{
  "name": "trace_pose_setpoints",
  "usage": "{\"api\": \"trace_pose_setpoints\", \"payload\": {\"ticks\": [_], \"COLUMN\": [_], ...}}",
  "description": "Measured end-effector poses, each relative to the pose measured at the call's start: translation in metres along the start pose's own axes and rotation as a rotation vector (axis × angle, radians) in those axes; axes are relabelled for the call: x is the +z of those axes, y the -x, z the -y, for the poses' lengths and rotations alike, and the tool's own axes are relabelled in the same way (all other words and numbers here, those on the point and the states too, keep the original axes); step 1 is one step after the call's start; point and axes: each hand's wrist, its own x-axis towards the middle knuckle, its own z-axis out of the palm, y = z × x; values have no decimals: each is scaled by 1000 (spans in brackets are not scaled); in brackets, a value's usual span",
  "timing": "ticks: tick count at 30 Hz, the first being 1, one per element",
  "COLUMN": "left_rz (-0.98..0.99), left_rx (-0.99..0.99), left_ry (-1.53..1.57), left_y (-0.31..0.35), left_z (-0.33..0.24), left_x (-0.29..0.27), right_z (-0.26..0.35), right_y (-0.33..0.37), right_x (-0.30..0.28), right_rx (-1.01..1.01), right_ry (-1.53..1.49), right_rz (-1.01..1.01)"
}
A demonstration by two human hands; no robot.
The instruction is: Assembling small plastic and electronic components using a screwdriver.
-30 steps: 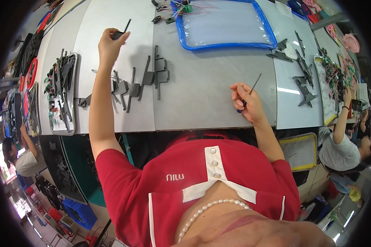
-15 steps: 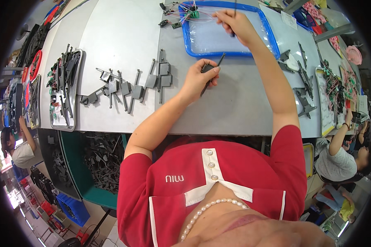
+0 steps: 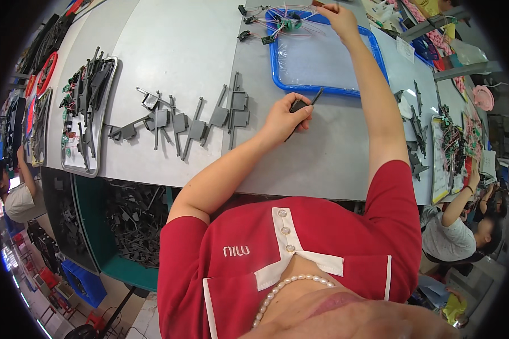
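Observation:
My left hand (image 3: 288,117) is closed on a dark grey plastic part (image 3: 316,97) with a long thin arm, above the near edge of the blue tray (image 3: 316,91). Farther out, my right hand (image 3: 340,21) is at the tray's far rim with its fingers pinched together. Thin wires run to the fingertips, and a dark thin tip shows above them; what the fingers hold is not clear. These pinkish wires (image 3: 308,16) lead from a small bundle with a green circuit board (image 3: 289,25) and black connectors (image 3: 244,35) at the tray's far left corner.
Several grey plastic parts (image 3: 197,130) lie in a row on the table left of my left hand. A metal tray (image 3: 108,116) of parts stands farther left, above a green bin (image 3: 99,226). At right are more dark parts (image 3: 417,130), a tray of circuit boards (image 3: 437,152) and a seated person (image 3: 449,234).
My right hand has moved away from over the tray to its far rim, by the wires. My left hand keeps its grip on the grey part. The whole view has shifted slightly.

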Motion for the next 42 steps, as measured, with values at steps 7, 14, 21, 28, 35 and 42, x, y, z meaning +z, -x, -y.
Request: {"api": "trace_pose_setpoints", "payload": {"ticks": [7,14,21,28,35,42], "left_rz": [2,47,-72,-36,-39,-31], "left_rx": [11,-52,12,-94,-73,-21], "left_ry": [-46,126,30,46,18,-23], "left_y": [0,9,11,11,11,6], "left_z": [-4,-6,-6,-3,-7,0], "left_x": [-1,3,6,5,16,26], "right_z": [2,51,32,30,29,52], "right_y": [65,190,300,320,288,249], "right_x": [-74,-110,-117,-124,-119,-65], "right_rx": [15,21,-80,-105,-2,26], "right_ry": [-502,-514,-63,2,-31,-80], "right_rz": [11,107,419,494,343,307]}}
